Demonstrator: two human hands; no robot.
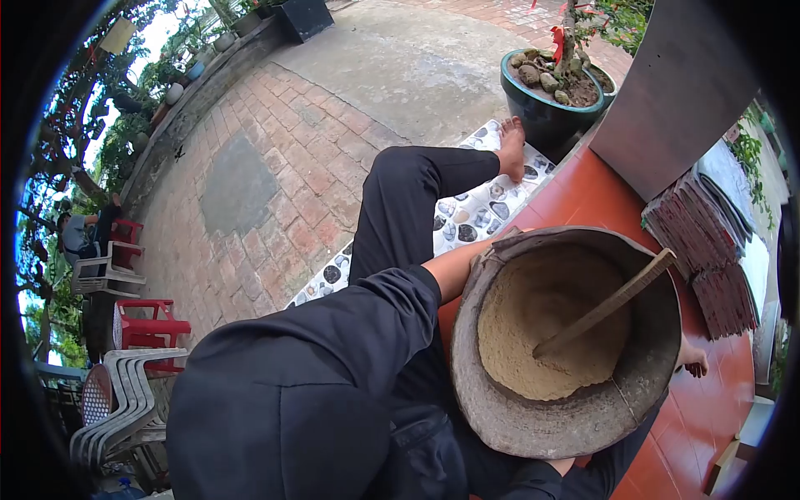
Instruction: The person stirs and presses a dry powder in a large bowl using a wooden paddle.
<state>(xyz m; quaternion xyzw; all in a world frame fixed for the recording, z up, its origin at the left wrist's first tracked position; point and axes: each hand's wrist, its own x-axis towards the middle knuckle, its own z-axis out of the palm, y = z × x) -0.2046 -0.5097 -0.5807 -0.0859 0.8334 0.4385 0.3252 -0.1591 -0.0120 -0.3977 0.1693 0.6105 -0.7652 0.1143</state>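
Observation:
A deep, dusty grey-brown tub (554,429) rests tilted over my lap, its wide mouth facing me. Tan powder (521,333) lines its inside. A wooden stick (612,302) stands slanted in the powder, its upper end leaning on the far right rim, with neither hand on it. My left hand (502,237) holds the tub's upper left side; most of it is hidden behind the rim. Under the lower edge, my right hand (560,465) supports the tub, with the fingers out of sight beneath it.
Stacked reddish-brown bundles (696,229) and a grey panel (679,92) stand right on the red tiles (667,442). A potted plant (542,117) is beyond my bare foot (512,150). Plastic chairs (125,392), red stools (150,325) and a seated person (79,237) are left.

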